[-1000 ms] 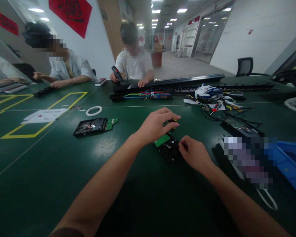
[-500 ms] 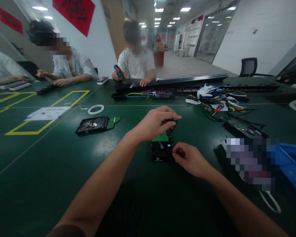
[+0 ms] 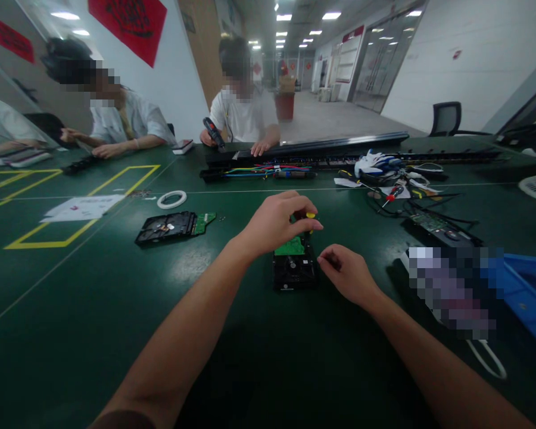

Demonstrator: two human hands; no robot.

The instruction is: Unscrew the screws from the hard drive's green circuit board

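Observation:
A black hard drive (image 3: 293,275) with a green circuit board (image 3: 289,246) at its far end lies on the table in front of me. My left hand (image 3: 279,221) is over its far end, thumb and fingers closed around what looks like a small yellow-and-black screwdriver (image 3: 311,216). Only the top of that handle shows; its tip is hidden. Just off the drive's right side is my right hand (image 3: 346,271), fingertips pinched together. Whatever the pinch holds, if anything, is too small to make out.
Another hard drive (image 3: 172,228) and a white ring (image 3: 172,199) lie to the left. Long black housings (image 3: 304,158) with wires stretch across the back, near a person holding a power drill (image 3: 213,132). Gloves (image 3: 377,164), a red screwdriver (image 3: 393,195) and a blue bin (image 3: 524,292) are on the right.
My right hand has moved slightly up and away from the drive's side. The yellow handle in my left hand has turned, showing more yellow.

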